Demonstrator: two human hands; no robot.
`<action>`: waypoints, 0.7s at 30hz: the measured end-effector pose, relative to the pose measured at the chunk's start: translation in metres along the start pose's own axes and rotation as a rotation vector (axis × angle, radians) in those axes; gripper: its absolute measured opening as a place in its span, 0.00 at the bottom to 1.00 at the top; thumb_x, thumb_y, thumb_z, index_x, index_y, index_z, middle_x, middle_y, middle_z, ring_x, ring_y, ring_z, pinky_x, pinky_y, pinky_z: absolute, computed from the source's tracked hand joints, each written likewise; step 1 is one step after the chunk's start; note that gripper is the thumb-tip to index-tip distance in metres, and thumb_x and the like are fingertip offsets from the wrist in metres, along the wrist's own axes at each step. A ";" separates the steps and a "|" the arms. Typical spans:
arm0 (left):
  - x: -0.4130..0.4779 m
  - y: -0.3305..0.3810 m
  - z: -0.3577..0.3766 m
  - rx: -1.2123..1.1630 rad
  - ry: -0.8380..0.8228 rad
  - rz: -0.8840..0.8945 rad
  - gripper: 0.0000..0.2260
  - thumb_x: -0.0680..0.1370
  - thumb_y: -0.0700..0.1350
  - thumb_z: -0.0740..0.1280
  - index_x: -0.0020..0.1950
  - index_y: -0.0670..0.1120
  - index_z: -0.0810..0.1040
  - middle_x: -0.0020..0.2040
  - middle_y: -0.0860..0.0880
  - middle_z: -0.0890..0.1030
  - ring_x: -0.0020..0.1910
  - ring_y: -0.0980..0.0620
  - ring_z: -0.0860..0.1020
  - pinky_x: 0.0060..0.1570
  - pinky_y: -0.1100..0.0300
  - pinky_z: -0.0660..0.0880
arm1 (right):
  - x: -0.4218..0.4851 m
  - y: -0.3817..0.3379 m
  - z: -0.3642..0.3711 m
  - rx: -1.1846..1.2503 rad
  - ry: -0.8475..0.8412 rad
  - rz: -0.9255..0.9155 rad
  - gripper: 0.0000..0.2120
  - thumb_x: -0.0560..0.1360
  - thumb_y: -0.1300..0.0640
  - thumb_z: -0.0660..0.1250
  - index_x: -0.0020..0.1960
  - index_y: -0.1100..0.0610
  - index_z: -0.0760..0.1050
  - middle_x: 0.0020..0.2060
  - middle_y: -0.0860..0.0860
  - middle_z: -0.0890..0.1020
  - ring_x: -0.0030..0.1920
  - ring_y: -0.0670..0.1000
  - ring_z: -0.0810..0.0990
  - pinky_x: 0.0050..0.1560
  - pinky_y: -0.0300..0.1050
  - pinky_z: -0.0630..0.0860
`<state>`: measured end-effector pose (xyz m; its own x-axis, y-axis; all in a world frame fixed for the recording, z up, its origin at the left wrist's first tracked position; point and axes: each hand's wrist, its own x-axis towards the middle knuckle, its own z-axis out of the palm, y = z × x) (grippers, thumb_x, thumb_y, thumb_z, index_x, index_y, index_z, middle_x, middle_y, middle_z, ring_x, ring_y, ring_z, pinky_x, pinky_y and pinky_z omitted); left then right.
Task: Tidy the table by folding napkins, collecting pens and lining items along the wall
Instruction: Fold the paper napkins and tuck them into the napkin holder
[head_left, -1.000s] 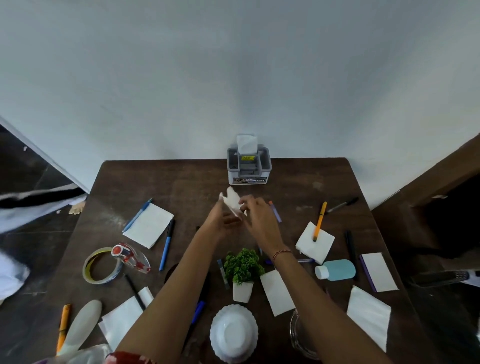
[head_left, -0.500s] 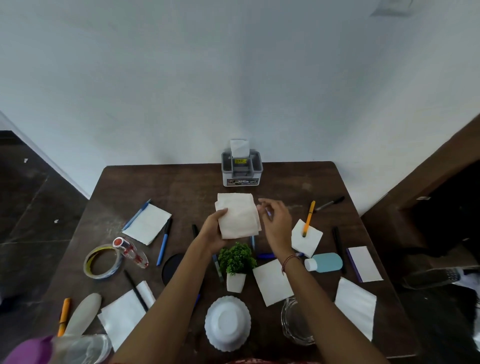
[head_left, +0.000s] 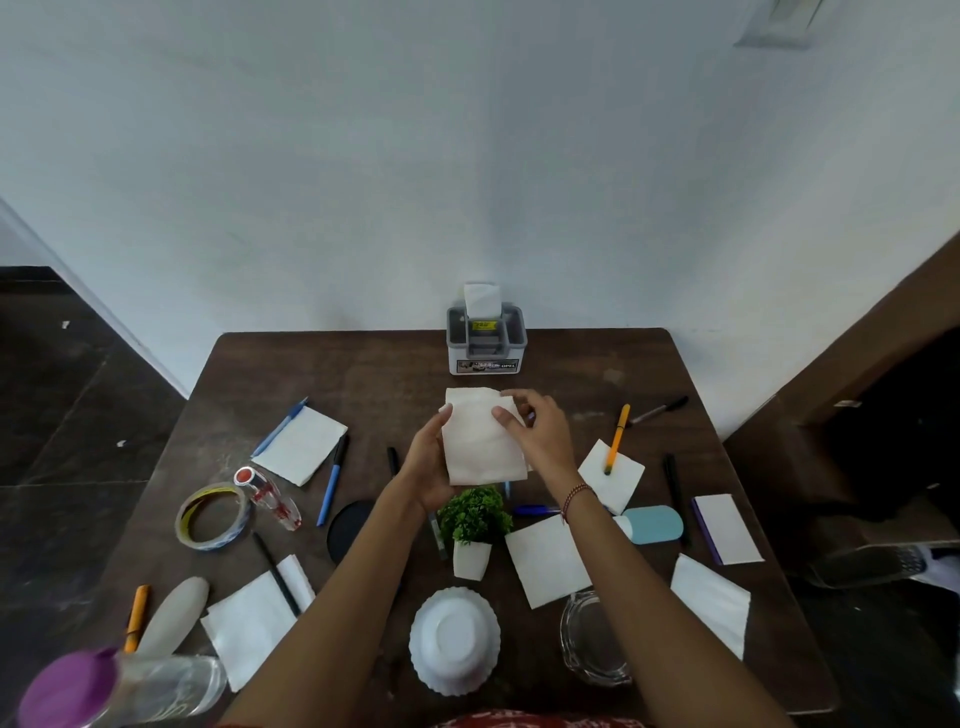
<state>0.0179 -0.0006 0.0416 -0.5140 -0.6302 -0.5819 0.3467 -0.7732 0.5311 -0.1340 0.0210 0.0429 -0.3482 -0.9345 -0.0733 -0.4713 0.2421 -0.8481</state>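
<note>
Against a plain pale wall (head_left: 467, 156) a dark brown wooden table (head_left: 363, 374) is set. A square white paper napkin (head_left: 480, 447) is held just above its middle, a little nearer than the grey plastic desk organiser (head_left: 487, 340) that stands at the far edge by the wall. The napkin is cradled from below and along its left side by the left hand (head_left: 428, 467), with the thumb laid on the edge and the fingers hidden behind the sheet. Its far right corner is pinched between the thumb and curled fingers of the right hand (head_left: 540, 436). The sheet looks opened out or only partly doubled, so a fold is judged to be under way, not finished.

Little of the task can be counted as done. One folded white slip (head_left: 481, 299) stands in the organiser, which alone is placed against the wall. Much is left: the far-left napkin (head_left: 304, 447), near-left napkin (head_left: 249, 623), centre napkin (head_left: 548, 561) and near-right napkin (head_left: 711, 603) lie flat and unfolded. Pens are scattered — a blue pen (head_left: 332, 483) on the left, an orange pen (head_left: 617, 439) laid across a small napkin on the right, a black marker (head_left: 657, 410) beyond it. A roll of clear tape (head_left: 213, 514), a small green potted plant (head_left: 475, 525), an upturned white bowl (head_left: 454, 639) and a glass ashtray (head_left: 592, 639) have not been lined up along the wall.
</note>
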 end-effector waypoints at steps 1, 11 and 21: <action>0.000 0.000 0.000 -0.005 0.002 0.000 0.22 0.79 0.58 0.56 0.68 0.47 0.72 0.58 0.41 0.80 0.53 0.41 0.79 0.47 0.46 0.76 | 0.000 0.000 0.000 0.017 0.009 0.011 0.15 0.73 0.48 0.68 0.57 0.53 0.76 0.52 0.52 0.75 0.53 0.51 0.73 0.50 0.43 0.71; 0.007 -0.006 0.000 -0.012 0.021 0.017 0.21 0.80 0.59 0.53 0.65 0.48 0.72 0.58 0.41 0.78 0.56 0.38 0.77 0.56 0.39 0.73 | -0.003 -0.004 -0.002 0.241 0.017 0.186 0.14 0.78 0.52 0.62 0.58 0.61 0.73 0.50 0.51 0.76 0.50 0.49 0.74 0.47 0.42 0.70; 0.001 -0.005 0.012 0.067 0.087 -0.006 0.17 0.80 0.57 0.55 0.59 0.48 0.75 0.51 0.43 0.80 0.49 0.43 0.79 0.44 0.48 0.76 | -0.002 -0.006 -0.005 0.076 0.055 0.165 0.12 0.77 0.52 0.65 0.56 0.58 0.73 0.50 0.52 0.78 0.49 0.49 0.74 0.47 0.41 0.70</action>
<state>0.0064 0.0040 0.0455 -0.4449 -0.6318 -0.6347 0.2895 -0.7721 0.5657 -0.1344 0.0224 0.0506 -0.4602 -0.8678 -0.1876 -0.3423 0.3684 -0.8644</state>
